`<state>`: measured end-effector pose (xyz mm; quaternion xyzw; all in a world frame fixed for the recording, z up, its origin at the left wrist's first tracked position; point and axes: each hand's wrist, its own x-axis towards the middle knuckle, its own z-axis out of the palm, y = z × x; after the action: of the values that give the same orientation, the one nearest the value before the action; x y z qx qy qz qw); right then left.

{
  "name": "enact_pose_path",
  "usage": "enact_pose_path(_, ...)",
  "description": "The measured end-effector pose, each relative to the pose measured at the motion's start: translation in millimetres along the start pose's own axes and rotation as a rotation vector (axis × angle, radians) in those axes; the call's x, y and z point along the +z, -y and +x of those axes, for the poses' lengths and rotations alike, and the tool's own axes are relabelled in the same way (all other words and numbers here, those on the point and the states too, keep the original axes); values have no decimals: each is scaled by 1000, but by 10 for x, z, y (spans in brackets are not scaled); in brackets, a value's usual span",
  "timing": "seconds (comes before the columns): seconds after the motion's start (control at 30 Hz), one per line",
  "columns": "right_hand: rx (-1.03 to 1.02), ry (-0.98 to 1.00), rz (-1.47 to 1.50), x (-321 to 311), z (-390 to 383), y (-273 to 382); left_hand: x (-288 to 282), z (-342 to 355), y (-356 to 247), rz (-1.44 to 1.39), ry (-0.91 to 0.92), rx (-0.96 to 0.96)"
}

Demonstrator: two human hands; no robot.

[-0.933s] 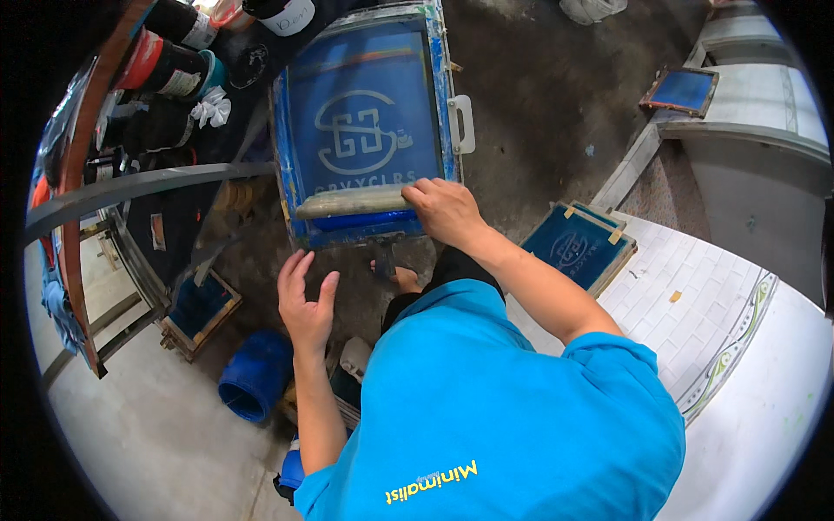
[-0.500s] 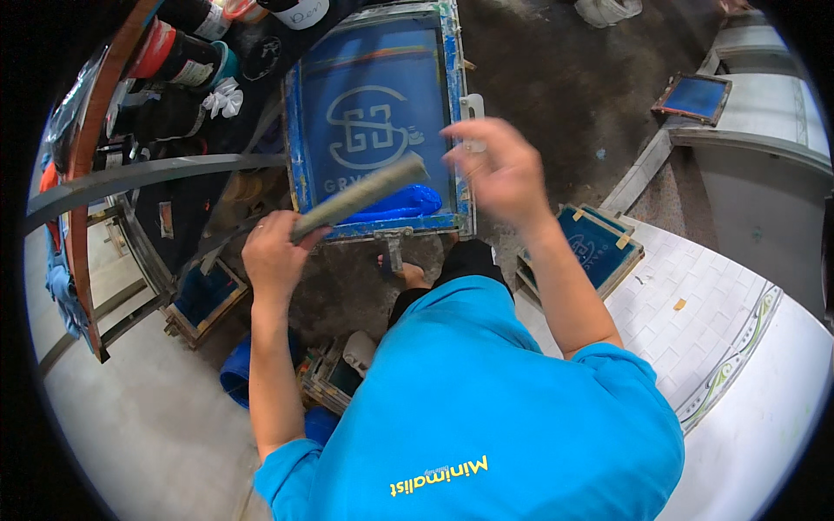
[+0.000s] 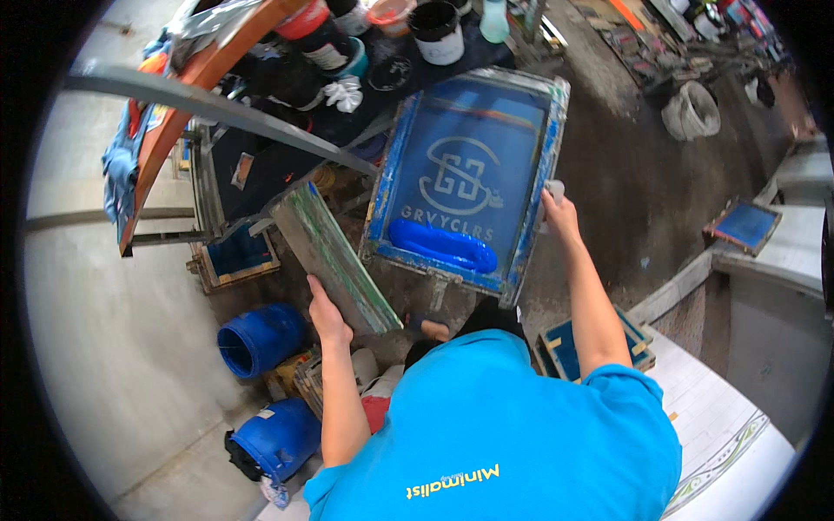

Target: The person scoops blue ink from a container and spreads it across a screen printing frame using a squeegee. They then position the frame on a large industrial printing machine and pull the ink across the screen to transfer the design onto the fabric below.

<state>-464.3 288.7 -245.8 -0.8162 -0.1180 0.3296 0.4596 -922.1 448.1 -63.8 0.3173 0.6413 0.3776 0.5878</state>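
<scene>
In front of me a screen-printing frame (image 3: 380, 205), its wooden sides smeared blue, holds a blue mesh with a pale stencil design (image 3: 460, 178). A thick bead of bright blue ink (image 3: 445, 247) lies across the mesh at its near end. My left hand (image 3: 330, 314) is closed on a long squeegee (image 3: 326, 256) with a green-stained edge, held up left of the frame, apart from the ink. At the frame's right side my right hand (image 3: 561, 215) is closed around a small whitish handle-like piece (image 3: 555, 187); its fingers are partly hidden.
Ink tubs (image 3: 436, 35) crowd a dark table at the far left, beneath a grey metal bar (image 3: 217, 108). Blue barrels (image 3: 261, 339) stand on the floor at left. More screens (image 3: 638, 347) lie on a white surface at right. A whitish bucket (image 3: 692, 111) sits far right.
The squeegee has swung from over the ink to the left, its broad face now showing. My right hand has gone from open in the air to the frame's right side. The view has shifted.
</scene>
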Motion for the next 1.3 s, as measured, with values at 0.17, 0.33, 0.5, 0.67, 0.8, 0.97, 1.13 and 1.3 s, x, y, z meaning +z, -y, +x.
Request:
enact_pose_path(0.17,-53,-65,164,-140,-520,112,-616,24,-38,-110,3,-23)
enact_pose_path(0.33,-15,-135,280,-172,-1334,391,-1566,576,-98,-257,-3,-173)
enact_pose_path(0.5,-64,-372,224,-115,-2248,1218,-2577,1085,-426,-405,665,-119)
enact_pose_path(0.67,-340,-187,262,981,-2354,2945,-2901,1887,-1533,-432,437,-21)
enact_pose_path(0.8,-524,-57,233,2094,-2560,4103,-3405,2181,-2168,-490,573,69)
enact_pose_path(0.97,-626,97,54,3264,-2748,5244,-4022,2167,-2410,-432,531,209)
enact_pose_path(1.13,-625,380,221,4580,-2313,6268,-4595,2478,-2972,-769,761,488)
enact_pose_path(1.3,-1070,505,-128,5548,-1797,7534,-5271,3559,-4237,-729,1061,753)
